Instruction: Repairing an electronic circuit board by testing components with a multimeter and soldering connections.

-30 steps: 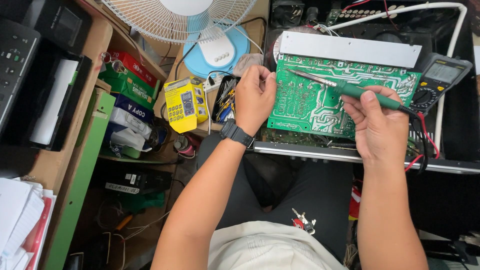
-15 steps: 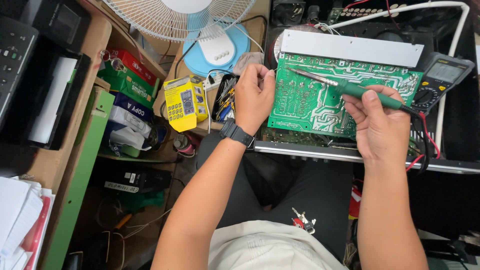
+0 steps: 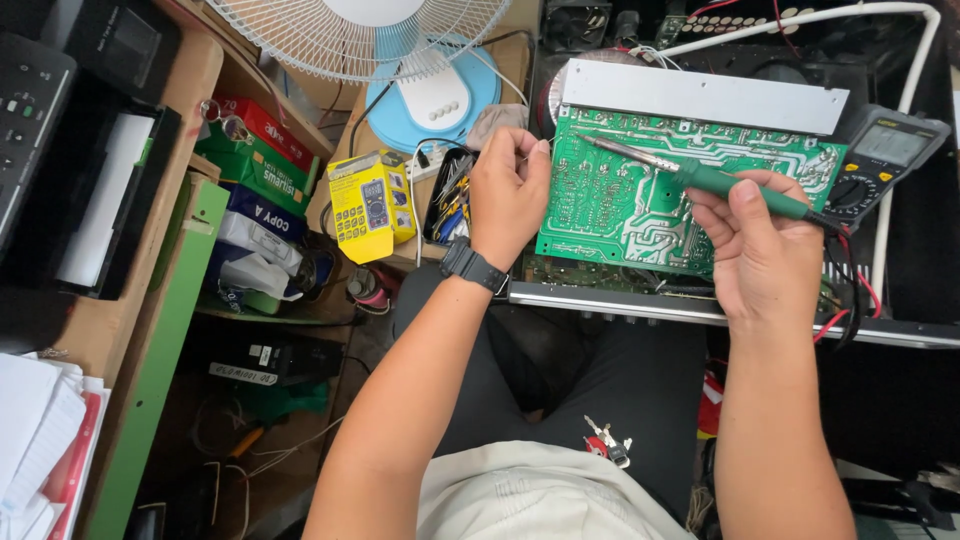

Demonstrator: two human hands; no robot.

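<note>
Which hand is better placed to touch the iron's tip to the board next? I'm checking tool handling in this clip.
Right. The right hand already grips the green-handled soldering iron, its tip lying over the green circuit board. The left hand sits at the board's left edge, with no tool visible in it.

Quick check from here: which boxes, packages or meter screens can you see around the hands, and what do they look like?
Yellow meter package: left of left hand, flat yellow rectangle.
Red box: shelf far left, long.
Green box: beneath the red one.
Multimeter: beside right hand, dark body, grey screen.
</note>
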